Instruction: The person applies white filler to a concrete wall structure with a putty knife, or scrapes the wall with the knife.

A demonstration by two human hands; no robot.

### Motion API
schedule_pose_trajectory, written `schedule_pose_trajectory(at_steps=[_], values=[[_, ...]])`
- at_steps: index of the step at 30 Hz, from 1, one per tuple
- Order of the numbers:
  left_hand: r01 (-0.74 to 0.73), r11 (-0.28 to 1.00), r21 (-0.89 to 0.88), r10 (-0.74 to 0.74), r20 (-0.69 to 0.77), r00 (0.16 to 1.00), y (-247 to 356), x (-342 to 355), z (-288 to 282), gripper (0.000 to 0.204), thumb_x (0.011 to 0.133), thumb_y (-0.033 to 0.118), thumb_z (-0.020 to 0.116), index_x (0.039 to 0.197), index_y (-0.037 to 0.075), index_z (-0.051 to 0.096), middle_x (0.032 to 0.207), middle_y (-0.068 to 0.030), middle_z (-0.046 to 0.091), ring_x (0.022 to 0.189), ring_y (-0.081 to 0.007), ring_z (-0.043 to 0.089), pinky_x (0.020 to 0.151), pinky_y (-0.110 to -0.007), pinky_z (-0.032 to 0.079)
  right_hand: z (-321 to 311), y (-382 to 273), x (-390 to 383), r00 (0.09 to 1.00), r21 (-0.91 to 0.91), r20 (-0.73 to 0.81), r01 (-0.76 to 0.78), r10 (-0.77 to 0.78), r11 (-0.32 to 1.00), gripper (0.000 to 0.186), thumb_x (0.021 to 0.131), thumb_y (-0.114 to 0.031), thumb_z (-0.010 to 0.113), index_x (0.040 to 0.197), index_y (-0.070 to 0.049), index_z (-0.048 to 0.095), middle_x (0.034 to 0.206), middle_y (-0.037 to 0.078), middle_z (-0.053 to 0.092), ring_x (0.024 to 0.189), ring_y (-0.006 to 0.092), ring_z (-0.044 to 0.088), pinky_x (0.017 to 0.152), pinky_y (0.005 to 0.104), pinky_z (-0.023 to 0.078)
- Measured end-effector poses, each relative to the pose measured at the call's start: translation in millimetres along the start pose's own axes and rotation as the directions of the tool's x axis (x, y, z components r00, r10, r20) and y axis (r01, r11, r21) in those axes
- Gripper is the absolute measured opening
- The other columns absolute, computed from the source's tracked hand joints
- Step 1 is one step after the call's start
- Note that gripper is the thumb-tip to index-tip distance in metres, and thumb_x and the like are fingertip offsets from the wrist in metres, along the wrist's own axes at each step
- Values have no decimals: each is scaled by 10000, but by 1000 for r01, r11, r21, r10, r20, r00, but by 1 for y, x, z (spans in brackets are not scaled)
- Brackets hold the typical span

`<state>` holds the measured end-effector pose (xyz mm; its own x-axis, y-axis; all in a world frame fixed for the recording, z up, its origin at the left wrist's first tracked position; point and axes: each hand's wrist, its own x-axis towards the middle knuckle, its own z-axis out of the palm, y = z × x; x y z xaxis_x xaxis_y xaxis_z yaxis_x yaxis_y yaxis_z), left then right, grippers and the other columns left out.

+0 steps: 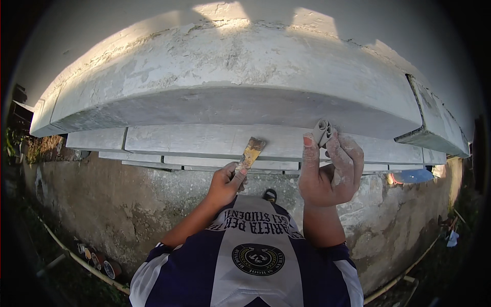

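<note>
My left hand (pixel 228 183) is closed round the handle of a putty knife (pixel 252 152). Its worn, yellowish blade points up and away, in front of a pale block step. Raised higher on the right, my right hand (pixel 331 171) pinches a rolled grey sheet (pixel 322 133) that looks like sandpaper, between thumb and fingers. White dust coats those fingers. The roll is in front of the smooth underside of a grey-white plastered ledge (pixel 240 100); I cannot tell whether it touches.
Rough, patchy plaster marks the ledge's top (pixel 230 64). Below it, pale block steps (pixel 199 140) run across. A sandalled foot (pixel 269 195) shows on the concrete floor (pixel 174 187). Several pots (pixel 111 268) stand at lower left, beyond a bamboo pole (pixel 56 240). A blue object (pixel 411 176) lies at right.
</note>
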<state>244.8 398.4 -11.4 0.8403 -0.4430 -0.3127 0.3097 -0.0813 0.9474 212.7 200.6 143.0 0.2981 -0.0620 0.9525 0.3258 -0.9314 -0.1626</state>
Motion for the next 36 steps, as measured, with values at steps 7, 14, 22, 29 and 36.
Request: schedule_pose_trajectory(at_steps=[7, 14, 22, 29, 36], values=[[-38, 999, -19, 38, -3, 999, -5, -4, -4, 246, 954, 246, 556, 941, 0, 568, 723, -31, 578, 571, -79, 526, 538, -221, 434, -9, 15, 7, 974, 30, -192, -119, 123, 992, 361, 752, 7, 750, 1063, -6, 568, 916, 113, 559, 764, 175, 594, 546, 274, 479], [-42, 999, 23, 43, -24, 999, -2, -6, -7, 293, 949, 282, 564, 861, 2, 568, 668, -17, 566, 574, -64, 513, 526, -227, 428, 13, -15, 9, 982, 54, -152, -109, 116, 993, 260, 760, 25, 737, 970, 28, 582, 940, 152, 583, 821, 186, 611, 566, 249, 508], [-34, 999, 19, 34, -12, 999, 0, -9, -13, 271, 955, 265, 551, 851, 15, 556, 694, -26, 575, 563, -81, 522, 534, -231, 430, 2, -6, 20, 976, 114, -138, -153, 168, 982, 367, 745, 1, 757, 1062, 6, 573, 946, 106, 544, 764, 164, 587, 571, 242, 507], [-43, 998, 48, 43, 4, 999, -4, -8, -17, 249, 951, 248, 559, 882, 9, 574, 693, -19, 573, 589, -75, 530, 549, -223, 441, 26, -43, 25, 999, 134, 41, -2, -3, 991, 293, 709, 47, 756, 974, 15, 633, 940, 133, 590, 727, 205, 630, 608, 298, 538], [-162, 985, 65, 166, -66, 984, -13, -7, -21, 272, 936, 262, 579, 905, -9, 585, 581, -23, 536, 502, -74, 489, 482, -246, 404, 36, -33, -29, 964, 446, 254, -41, -83, 894, 293, 741, -35, 695, 1017, 14, 609, 911, 125, 562, 701, 225, 573, 622, 311, 474]])
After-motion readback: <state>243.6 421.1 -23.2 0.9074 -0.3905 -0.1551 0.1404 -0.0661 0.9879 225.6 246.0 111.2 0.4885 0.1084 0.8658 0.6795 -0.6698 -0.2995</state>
